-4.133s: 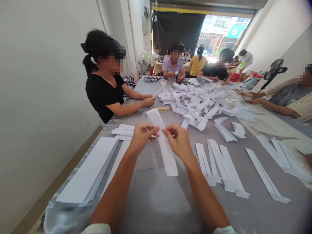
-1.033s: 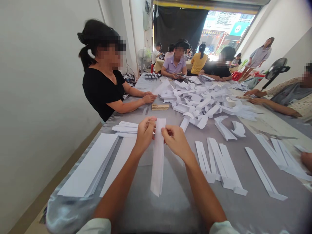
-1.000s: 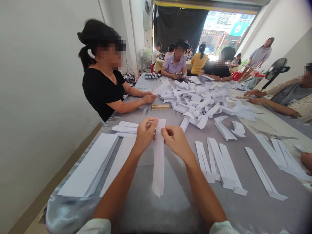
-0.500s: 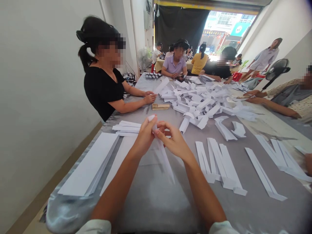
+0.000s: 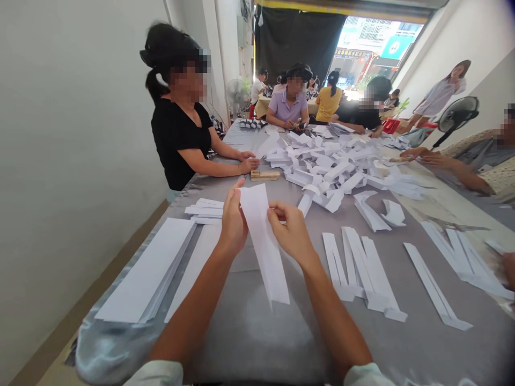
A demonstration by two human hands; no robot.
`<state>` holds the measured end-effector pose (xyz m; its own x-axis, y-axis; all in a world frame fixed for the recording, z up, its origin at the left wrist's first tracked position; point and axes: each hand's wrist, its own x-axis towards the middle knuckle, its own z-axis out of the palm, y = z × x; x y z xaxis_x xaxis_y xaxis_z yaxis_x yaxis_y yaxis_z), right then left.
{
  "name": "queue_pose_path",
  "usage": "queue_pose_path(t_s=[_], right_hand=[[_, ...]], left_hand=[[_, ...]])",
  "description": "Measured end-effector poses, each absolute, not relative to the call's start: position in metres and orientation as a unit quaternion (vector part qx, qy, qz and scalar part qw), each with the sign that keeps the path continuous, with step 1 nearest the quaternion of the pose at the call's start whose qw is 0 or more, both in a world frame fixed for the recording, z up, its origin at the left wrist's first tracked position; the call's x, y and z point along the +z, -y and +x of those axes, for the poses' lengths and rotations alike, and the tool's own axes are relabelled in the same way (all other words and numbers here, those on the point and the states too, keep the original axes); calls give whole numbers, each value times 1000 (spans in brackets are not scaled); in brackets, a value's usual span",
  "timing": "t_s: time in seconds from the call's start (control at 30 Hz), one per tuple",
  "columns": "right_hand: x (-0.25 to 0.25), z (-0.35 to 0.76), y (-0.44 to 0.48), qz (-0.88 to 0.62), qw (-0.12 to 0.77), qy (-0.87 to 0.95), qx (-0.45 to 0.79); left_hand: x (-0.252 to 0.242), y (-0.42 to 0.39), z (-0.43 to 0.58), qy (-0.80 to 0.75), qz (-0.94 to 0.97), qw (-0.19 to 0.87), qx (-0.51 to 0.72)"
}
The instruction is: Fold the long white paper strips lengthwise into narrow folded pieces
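"Grey satin cloth covers the long table [image 5: 241,343] on my feed. What's the biggest thing on it?"

"A heap of folded white paper [image 5: 330,166], mid-table. A co-worker in black [image 5: 181,142] sits at the left side, near a wooden block [image 5: 264,175]. Stacked paper strips [image 5: 148,268] lie left of my hands, folded strips [image 5: 362,268] right."

"And the piece in hand?"

"A long tapering paper strip [image 5: 261,241] hangs above the cloth between them. It hides the left hand's [image 5: 232,220] fingers, so I can't tell their grip; its thumb stands clear. The right hand's [image 5: 292,230] fingertips press together on its edge."
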<state>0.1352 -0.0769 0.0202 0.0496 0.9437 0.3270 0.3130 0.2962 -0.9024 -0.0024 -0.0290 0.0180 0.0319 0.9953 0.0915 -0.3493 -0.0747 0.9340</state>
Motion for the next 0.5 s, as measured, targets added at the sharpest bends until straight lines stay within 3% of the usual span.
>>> queue_pose_path(t_s=[0.3, 0.5], right_hand=[[14, 135, 73, -545, 537, 604, 224], [11, 135, 73, -538, 528, 621, 214]], left_hand=[[16, 28, -14, -418, 528, 424, 605], [11, 31, -11, -416, 581, 404, 571]])
